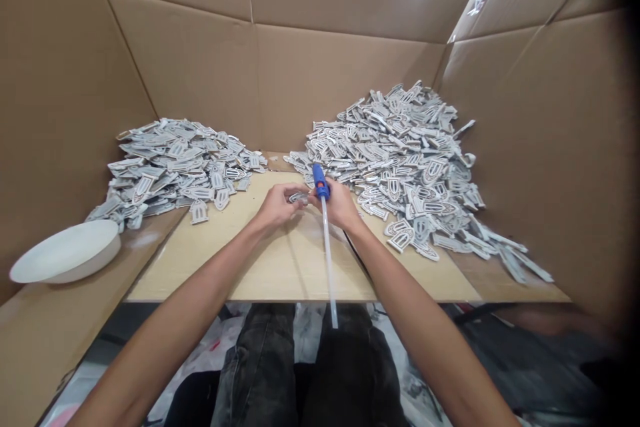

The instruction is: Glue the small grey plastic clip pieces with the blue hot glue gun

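Glue gun (pixel 321 181) over a small grey piece (pixel 299 198), both at the board's (pixel 280 267) far middle.

I see left hand (pixel 277 206) fingers pinching the piece, right hand (pixel 341 203) wrapped shut round the gun, nozzle side hidden. Glue stick (pixel 328 260) trails back over the board toward me. Risk as I judge it: fingertips sit touching the piece beside the tip, so a burn or glue smear. Right pile (pixel 405 160) lies just beside the board; an elbow could spill it.

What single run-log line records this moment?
left hand: holds grey piece | right hand: holds blue glue gun | piles: left pile, right pile | white bowl: far left
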Available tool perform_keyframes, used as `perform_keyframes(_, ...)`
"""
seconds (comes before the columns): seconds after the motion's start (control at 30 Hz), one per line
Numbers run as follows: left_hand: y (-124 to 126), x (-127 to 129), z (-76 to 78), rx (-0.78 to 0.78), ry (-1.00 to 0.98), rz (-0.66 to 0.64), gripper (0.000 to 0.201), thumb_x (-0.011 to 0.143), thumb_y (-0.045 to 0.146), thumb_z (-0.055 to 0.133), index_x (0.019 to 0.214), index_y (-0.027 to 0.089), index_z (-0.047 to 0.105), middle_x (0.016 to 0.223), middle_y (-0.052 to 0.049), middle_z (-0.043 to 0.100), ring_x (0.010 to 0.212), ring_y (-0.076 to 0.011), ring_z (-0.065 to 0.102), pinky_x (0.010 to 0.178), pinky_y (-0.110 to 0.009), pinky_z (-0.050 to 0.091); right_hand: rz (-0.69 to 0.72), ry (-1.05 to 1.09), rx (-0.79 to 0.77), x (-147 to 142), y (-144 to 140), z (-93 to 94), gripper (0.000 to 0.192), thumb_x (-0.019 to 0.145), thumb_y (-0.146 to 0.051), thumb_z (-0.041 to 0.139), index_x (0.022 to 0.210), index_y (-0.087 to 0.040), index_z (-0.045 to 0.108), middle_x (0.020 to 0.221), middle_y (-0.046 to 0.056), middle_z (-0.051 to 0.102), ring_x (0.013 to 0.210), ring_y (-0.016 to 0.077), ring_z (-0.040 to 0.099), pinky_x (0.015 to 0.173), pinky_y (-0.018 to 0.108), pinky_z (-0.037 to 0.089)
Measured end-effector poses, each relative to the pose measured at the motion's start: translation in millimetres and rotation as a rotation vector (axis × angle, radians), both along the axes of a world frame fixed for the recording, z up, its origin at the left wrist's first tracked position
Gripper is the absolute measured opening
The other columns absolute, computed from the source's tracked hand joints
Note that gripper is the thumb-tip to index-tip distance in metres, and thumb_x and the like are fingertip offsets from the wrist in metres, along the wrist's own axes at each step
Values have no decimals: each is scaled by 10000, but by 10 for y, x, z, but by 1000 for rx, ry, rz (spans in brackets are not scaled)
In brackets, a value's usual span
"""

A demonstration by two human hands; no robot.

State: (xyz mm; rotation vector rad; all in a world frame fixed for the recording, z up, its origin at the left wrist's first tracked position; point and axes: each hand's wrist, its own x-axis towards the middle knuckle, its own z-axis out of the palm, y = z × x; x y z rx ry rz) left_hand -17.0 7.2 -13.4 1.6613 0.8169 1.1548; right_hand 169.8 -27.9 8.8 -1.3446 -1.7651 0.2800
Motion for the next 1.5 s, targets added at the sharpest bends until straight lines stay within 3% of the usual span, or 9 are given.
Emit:
perform_keyframes(0.4,-38,48,6,-41,-83,-2,360,685,324,923,967,133,807,1030,-140,819,867,-241,759,763,-341,605,-63,-70,75,-46,60,-52,167,785,-241,704,890,-231,575,978,78,704,903,252,627,841,334,484)
perform_keyframes(0.63,-4,7,62,-185,-139,68,515,635,178,934,1102,176,717,776,-38,769,640,-163,676,618,-268,512,-79,55,-49,-36,-13,2,310,805,-448,801,900,-247,585,821,28,701,797,233,644,773,319,498)
perform_keyframes(0.8,51,10,75,-249,-172,127,219,731,246,893,787,144,707,667,-11,663,612,-125,595,615,-253,476,-39,199,-48,-92,-45,-6,455,835,-659,775,893,-247,593,786,46,714,718,227,683,669,305,526)
perform_keyframes(0.9,53,16,109,-286,-222,148,206,815,279,841,784,134,699,710,-29,682,638,-125,612,661,-262,521,27,274,-80,-93,-20,-14,579,857,-794,685,939,-222,649,855,72,749,756,223,708,632,290,549)
perform_keyframes(1.0,22,19,156,-364,-300,79,163,872,246,783,838,131,672,782,-57,725,721,-160,693,795,-351,615,137,375,-188,-75,4,7,752,820,-929,592,1006,-207,690,898,91,761,789,217,724,575,268,547)
perform_keyframes(1.1,-25,23,195,-387,-330,46,92,808,81,746,841,122,671,810,-63,741,760,-178,729,896,-414,634,234,446,-248,-56,19,28,806,801,-981,545,997,-213,691,875,93,770,748,198,724,524,249,522)
perform_keyframes(1.17,-49,22,213,-383,-324,39,188,724,-15,721,864,109,700,874,-80,769,804,-190,751,935,-407,627,247,461,-249,-42,29,27,792,790,-986,557,935,-216,680,840,89,769,697,188,713,497,248,503)
perform_keyframes(1.23,-56,17,225,-386,-313,35,244,686,-44,705,883,99,719,905,-98,786,826,-203,769,935,-392,626,244,455,-255,-27,39,19,788,774,-997,563,890,-224,665,811,79,759,653,183,699,482,257,488)
perform_keyframes(1.5,-1,-16,229,-373,-300,56,160,736,-16,682,856,85,712,829,-103,770,695,-176,751,797,-335,636,274,446,-313,-6,57,5,838,713,-1043,557,872,-224,640,827,80,756,573,163,669,480,269,477)
